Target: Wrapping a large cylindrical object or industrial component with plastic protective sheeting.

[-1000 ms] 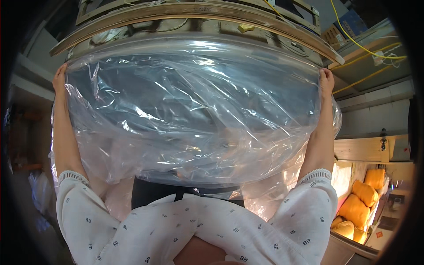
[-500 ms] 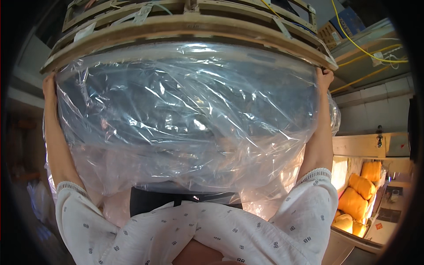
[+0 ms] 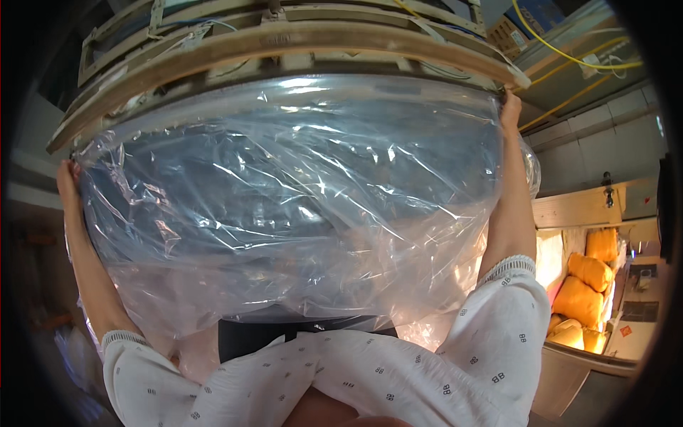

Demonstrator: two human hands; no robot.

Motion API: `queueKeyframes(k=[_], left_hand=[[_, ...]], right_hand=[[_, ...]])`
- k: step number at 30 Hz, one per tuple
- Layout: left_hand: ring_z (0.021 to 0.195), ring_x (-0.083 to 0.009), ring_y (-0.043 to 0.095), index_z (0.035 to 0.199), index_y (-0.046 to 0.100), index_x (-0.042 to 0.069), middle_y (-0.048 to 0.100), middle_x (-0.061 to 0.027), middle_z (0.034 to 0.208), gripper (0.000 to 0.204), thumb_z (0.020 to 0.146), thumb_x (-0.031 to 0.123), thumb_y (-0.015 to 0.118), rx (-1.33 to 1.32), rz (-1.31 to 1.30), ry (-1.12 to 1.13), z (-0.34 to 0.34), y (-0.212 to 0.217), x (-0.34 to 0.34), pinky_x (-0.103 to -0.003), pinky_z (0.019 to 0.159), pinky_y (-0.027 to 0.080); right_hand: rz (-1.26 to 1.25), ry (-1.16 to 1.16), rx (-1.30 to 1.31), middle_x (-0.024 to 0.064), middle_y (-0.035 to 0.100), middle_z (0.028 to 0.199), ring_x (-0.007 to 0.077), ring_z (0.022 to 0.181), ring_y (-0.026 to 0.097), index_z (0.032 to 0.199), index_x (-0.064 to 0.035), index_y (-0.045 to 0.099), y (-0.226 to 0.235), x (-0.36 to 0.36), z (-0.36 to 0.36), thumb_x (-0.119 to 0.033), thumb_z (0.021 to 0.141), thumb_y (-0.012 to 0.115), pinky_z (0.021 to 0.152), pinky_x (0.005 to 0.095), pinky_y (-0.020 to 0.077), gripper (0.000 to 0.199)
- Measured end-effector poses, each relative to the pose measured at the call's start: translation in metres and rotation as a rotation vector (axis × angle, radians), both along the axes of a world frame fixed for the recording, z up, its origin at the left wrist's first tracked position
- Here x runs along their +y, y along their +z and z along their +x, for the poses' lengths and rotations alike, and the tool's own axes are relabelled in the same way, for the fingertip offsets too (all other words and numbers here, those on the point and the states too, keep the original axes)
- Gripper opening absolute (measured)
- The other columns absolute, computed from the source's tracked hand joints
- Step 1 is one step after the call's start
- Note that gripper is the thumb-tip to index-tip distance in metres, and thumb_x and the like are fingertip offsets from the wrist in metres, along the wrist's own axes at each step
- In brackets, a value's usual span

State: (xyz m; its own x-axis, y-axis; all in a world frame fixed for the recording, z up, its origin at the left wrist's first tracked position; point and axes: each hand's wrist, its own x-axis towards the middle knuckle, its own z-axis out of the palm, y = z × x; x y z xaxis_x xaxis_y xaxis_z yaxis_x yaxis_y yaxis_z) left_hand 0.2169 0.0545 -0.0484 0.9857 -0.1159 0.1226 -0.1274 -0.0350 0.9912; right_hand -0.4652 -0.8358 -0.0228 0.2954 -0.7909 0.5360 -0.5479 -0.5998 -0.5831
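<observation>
A large clear plastic bag point(image 3: 299, 199) is stretched wide in front of me, with a dark blue-grey mass showing through it. My left hand point(image 3: 67, 181) grips the bag's upper left edge, arm raised. My right hand point(image 3: 510, 110) grips the upper right edge, just under a curved wooden frame point(image 3: 284, 39). Both forearms come out of white patterned sleeves point(image 3: 498, 313). The bag's top edge lies right below the frame. What is inside the bag is blurred by the wrinkled film.
Above the frame run yellow cables point(image 3: 569, 57) and a light wall. At the right, several orange-yellow sacks point(image 3: 587, 285) lie stacked beside a wooden ledge point(image 3: 590, 206). A dark block point(image 3: 263, 334) sits below the bag. The left side is dark.
The bag and both hands have shifted relative to the frame: my left hand now sits lower, my right hand stays high. More of the wooden frame shows above the bag.
</observation>
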Motion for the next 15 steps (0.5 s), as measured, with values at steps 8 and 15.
queueKeyframes(k=[8,15], left_hand=[[0.085,-0.007,0.051,0.097,0.065,0.009,0.059,0.0024,0.09,0.028,0.08,0.031,0.064,-0.343,0.656,0.138,-0.069,0.143,0.04,-0.021,0.078,0.038],[0.095,-0.03,0.056,0.108,0.06,0.005,0.058,-0.0174,0.107,0.054,0.083,0.052,0.046,-0.126,1.917,0.381,-0.044,0.165,0.293,-0.037,0.085,0.042]], right_hand=[[0.51,0.334,0.213,-0.0015,0.052,0.084,0.0117,0.078,0.047,0.094,-0.0084,0.056,0.094,0.182,-0.031,-0.03,0.084,0.05,0.072,0.0263,0.0387,0.024],[1.003,0.9,0.005,-0.0054,0.039,0.076,0.0043,0.07,0.035,0.083,-0.0107,0.045,0.101,0.342,0.001,-0.024,0.086,0.05,0.064,0.0193,0.0312,0.014]])
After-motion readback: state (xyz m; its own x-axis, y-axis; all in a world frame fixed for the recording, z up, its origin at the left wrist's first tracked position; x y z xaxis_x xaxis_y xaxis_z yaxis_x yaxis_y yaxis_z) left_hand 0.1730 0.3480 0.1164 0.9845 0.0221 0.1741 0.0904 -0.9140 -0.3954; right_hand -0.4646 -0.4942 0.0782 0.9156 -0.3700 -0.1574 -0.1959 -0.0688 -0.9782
